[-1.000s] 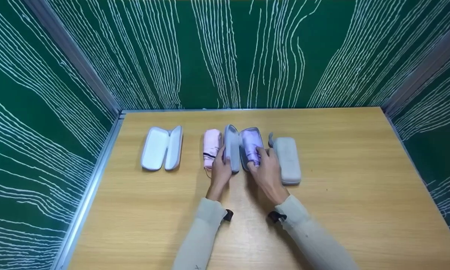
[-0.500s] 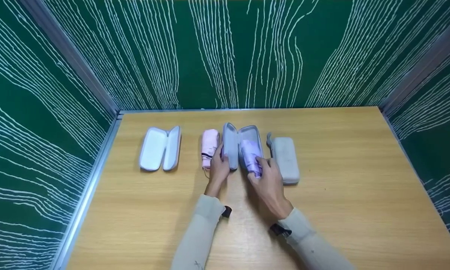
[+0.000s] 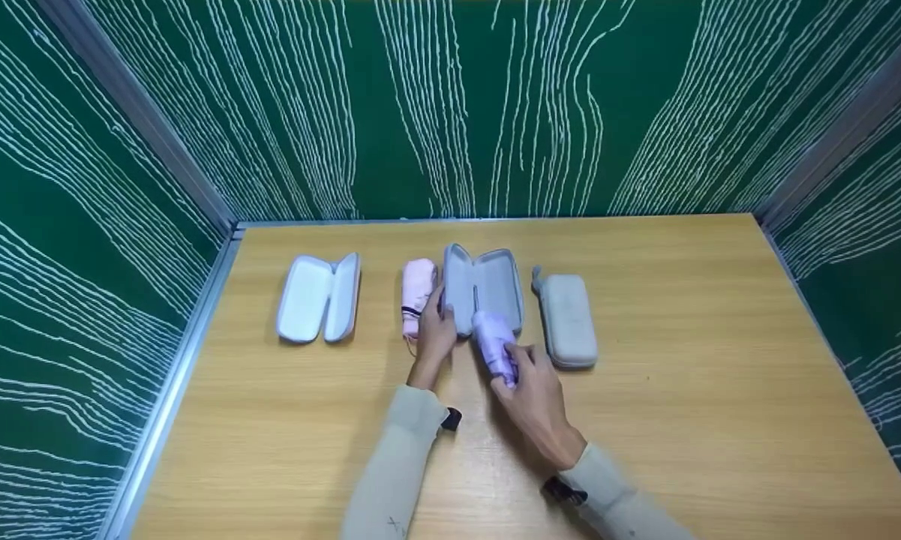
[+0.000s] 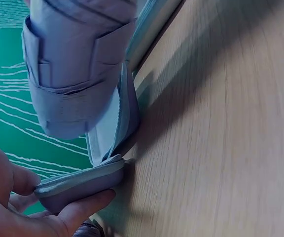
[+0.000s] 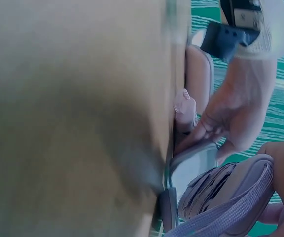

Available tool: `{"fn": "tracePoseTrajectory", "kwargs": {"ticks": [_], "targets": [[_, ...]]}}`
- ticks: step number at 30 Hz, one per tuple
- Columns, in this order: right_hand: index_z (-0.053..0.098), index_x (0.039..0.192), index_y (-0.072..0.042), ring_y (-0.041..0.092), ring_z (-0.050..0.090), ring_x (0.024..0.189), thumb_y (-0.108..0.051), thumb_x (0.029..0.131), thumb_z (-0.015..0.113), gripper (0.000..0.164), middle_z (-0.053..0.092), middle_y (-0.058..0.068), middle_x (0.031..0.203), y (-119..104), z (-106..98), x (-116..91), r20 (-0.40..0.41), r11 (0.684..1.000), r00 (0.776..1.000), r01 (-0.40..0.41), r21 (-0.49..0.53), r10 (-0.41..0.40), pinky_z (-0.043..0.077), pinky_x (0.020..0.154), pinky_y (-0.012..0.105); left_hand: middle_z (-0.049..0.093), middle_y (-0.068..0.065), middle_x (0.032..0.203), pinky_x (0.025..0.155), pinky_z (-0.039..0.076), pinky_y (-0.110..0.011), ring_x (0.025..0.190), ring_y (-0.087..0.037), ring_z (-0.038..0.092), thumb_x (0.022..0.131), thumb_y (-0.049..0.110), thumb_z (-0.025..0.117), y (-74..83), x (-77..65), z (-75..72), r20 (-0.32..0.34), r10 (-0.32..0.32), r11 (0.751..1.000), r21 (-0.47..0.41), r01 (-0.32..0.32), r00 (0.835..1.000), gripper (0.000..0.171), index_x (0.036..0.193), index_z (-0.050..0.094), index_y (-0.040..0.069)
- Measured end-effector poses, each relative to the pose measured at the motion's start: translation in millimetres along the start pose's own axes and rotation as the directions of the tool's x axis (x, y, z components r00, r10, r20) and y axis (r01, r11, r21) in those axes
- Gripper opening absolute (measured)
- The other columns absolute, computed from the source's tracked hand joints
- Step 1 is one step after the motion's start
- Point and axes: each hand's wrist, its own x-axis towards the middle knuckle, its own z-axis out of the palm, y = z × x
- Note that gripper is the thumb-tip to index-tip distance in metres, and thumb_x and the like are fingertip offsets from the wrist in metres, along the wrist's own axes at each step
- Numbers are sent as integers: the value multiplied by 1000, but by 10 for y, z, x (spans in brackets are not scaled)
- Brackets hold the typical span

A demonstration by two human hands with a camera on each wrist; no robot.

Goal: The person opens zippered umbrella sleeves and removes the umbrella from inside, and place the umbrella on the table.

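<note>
Between thumb and fingers my right hand (image 3: pixel 536 405) grips the lower end of a folded purple umbrella (image 3: pixel 493 341). The umbrella's upper end overlaps the front edge of an open grey zip case (image 3: pixel 501 281), whose hollow shows bare. My left hand (image 3: pixel 436 337) pinches the rim of the case's left half; in the left wrist view the thumb lies on one side of that half (image 4: pixel 83 185) and the fingers under it. In the right wrist view, the umbrella (image 5: pixel 230 195) shows pleated cloth and a woven wrist strap (image 5: pixel 230 217).
A folded pink umbrella (image 3: pixel 418 281) with a dark band lies just left of my left hand. Farther left stands an open case with a white lining (image 3: pixel 304 300). A closed grey case (image 3: pixel 570 322) lies to the right. Green walls (image 3: pixel 412 187) bound the wooden table (image 3: pixel 683 390).
My right hand has drawn the purple umbrella out of the grey case's right half, toward the front of the table. The left hand keeps its hold on the case.
</note>
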Motion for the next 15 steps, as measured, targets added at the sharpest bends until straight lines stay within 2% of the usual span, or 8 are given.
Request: {"fn": "tracePoseTrajectory", "kwargs": {"ticks": [9,15], "targets": [[71,126,4,30,60,89,-3,72,78,54,60,18,103,-61,-16,-132,36,999,999,14,-38,-13,58,75,47,39,-20,166,126,31,-47,153,-39,37,107,0,47,5,23,0,18,-6,1000,-24,7,1000,52,159,43,0],[71,124,4,29,59,87,-4,71,76,53,60,17,103,-61,-3,-233,46,998,998,41,-56,-38,57,73,47,36,-19,168,126,31,-46,153,-38,37,107,-1,47,6,31,1,24,-16,999,-36,16,1000,54,160,41,1]]}}
